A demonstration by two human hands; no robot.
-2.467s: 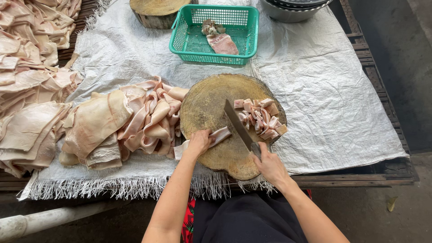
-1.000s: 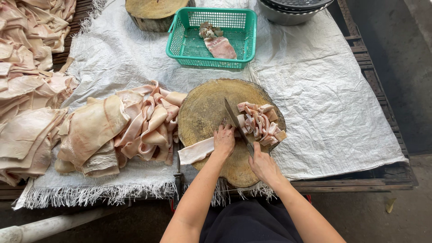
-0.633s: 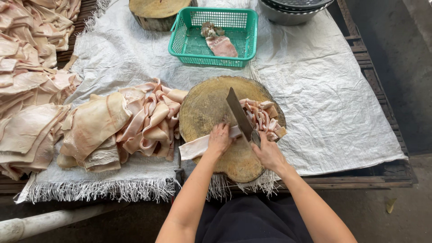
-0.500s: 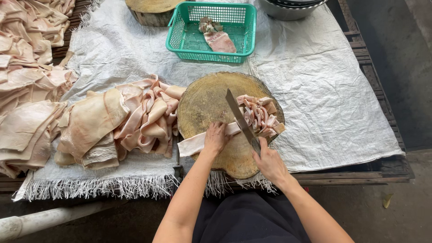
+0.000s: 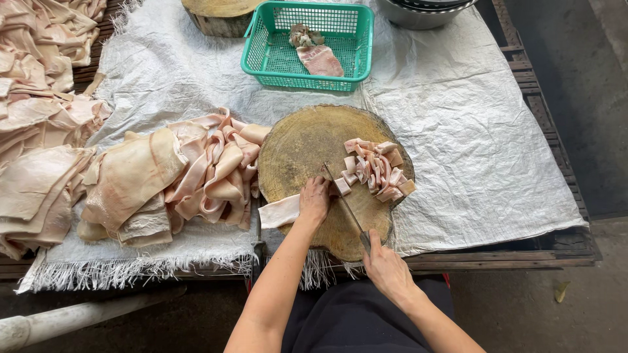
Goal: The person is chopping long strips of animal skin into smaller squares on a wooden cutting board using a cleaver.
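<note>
The knife (image 5: 347, 208) was tipped up a moment ago with its wide side showing; now it is down on the round wooden block (image 5: 297, 140), thin edge up, cutting into the pink strip of meat (image 5: 280, 211); the left hand (image 5: 314, 200) has stayed on the strip, and the block and piles have not shifted.

The right hand (image 5: 387, 269) is closed around the knife handle, at about 5 o'clock from the block's middle; the left hand is curled, fingers pressing the strip flat, right beside the blade; the strip lies across the block's 7 o'clock edge and hangs a little over the side.

The strip looks soft and floppy, it bends over the edge like wet cloth; it looks shiny, so it is probably slippery and a bit greasy; it is likely light, and will not break, but it can slide. The best place to hold it seems to be on top, near the cut, with fingertips tucked back from the blade.

The cut pieces (image 5: 375, 171) sit in a small heap at 3 o'clock on the block, touching each other; a big pile of long strips (image 5: 216, 170) and pale skin sheets (image 5: 131, 180) lies at 9 o'clock on the white woven cloth (image 5: 458, 131) over the desk; a green basket (image 5: 307, 46) at 12 o'clock holds a couple of pieces.
</note>
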